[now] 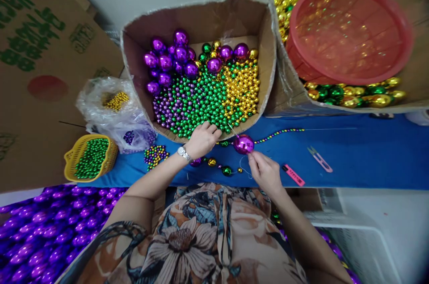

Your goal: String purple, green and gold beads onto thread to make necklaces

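My right hand [266, 171] pinches the lower edge of a large shiny purple ball [243, 144] above the blue table. A thin needle [232, 129] slants up and left from the ball's top. My left hand [203, 139], with a watch [184, 153] on the wrist, is at the box's near rim, by the green beads [204, 100]. Its fingers are curled, and what they hold, if anything, is hidden. A strand of small beads [279, 133] lies to the right of the ball. Larger strung beads, including a gold one [212, 162], lie between my hands.
The cardboard box [197, 11] holds purple balls and small purple, green and gold beads. A yellow basket [69, 163] and plastic bags [97, 91] stand left. Pink thread snips [321, 159] and a pink cutter [293, 175] lie right. A red basket [295, 47] sits in another box.
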`<control>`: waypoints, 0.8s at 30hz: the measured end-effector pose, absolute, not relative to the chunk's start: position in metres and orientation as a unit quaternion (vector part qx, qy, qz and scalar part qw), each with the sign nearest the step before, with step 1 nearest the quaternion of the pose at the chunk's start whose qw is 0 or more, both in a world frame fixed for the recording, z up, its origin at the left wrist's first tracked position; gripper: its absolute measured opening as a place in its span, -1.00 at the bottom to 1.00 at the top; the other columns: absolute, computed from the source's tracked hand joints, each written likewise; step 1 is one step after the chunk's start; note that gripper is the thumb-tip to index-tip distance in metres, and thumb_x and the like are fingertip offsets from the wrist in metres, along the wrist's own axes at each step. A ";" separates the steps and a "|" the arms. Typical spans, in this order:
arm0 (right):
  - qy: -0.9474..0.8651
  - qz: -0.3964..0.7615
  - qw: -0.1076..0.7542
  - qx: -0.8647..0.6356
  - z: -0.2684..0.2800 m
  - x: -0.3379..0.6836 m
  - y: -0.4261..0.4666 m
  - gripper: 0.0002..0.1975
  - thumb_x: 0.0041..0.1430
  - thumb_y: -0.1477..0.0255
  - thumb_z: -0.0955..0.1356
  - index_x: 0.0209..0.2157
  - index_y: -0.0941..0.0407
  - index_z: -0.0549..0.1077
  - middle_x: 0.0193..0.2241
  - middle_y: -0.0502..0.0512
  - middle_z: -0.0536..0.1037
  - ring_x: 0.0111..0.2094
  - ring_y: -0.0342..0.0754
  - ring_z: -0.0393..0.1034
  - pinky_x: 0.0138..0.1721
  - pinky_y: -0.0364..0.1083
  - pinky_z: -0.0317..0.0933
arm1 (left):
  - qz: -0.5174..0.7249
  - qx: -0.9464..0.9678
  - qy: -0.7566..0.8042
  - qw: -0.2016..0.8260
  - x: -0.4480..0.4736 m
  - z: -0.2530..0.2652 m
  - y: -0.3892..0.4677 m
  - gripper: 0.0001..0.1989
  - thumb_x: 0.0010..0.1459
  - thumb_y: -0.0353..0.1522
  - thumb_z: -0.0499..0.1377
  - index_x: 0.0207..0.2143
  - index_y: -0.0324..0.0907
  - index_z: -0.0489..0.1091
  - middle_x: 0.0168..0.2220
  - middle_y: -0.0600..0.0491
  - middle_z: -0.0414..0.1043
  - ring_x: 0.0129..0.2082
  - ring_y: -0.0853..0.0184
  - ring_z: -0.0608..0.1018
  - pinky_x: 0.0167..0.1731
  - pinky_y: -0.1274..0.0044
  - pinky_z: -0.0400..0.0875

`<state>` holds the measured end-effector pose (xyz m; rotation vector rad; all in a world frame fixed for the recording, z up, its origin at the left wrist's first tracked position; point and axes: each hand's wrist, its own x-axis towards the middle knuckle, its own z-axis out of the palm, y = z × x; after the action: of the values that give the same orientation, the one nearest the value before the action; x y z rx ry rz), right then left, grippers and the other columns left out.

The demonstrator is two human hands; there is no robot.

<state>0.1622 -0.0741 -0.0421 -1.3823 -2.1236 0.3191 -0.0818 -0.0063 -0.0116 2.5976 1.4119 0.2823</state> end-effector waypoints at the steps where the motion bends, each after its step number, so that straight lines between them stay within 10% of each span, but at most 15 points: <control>1: -0.796 0.122 0.286 -0.520 -0.043 0.162 -0.074 -0.77 0.36 0.43 0.19 -0.30 0.11 0.45 -0.48 0.04 0.54 -0.45 -0.16 0.40 -0.35 -0.19 0.15 | 0.114 0.866 0.475 0.107 -0.084 -0.014 -0.006 -0.81 0.27 -0.38 0.03 -0.32 -0.19 0.43 -0.37 -0.10 0.39 -0.26 0.16 0.36 -0.29 0.39 0.27; 13: -0.815 0.112 0.269 -0.500 -0.046 0.156 -0.076 -0.78 0.36 0.44 0.20 -0.27 0.12 0.47 -0.46 0.03 0.56 -0.42 -0.16 0.43 -0.30 -0.20 0.17 | 0.480 0.427 0.467 0.607 -0.088 -0.008 0.006 -0.71 0.06 -0.18 0.32 -0.21 -0.16 0.54 -0.32 0.03 0.50 -0.37 0.42 0.50 -0.44 0.60 0.37; 24: -0.811 0.114 0.272 -0.505 -0.043 0.156 -0.074 -0.76 0.36 0.43 0.19 -0.24 0.11 0.48 -0.47 0.04 0.56 -0.42 -0.16 0.43 -0.31 -0.19 0.17 | 0.482 0.362 0.433 0.670 -0.082 -0.003 -0.001 -0.71 0.00 -0.23 0.38 -0.23 -0.17 0.58 -0.30 0.01 0.54 -0.37 0.44 0.53 -0.42 0.64 0.43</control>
<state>0.1562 -0.0736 -0.0429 -1.3594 -2.1829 0.3070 -0.0821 -0.0014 -0.0029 0.8169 0.9760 1.0861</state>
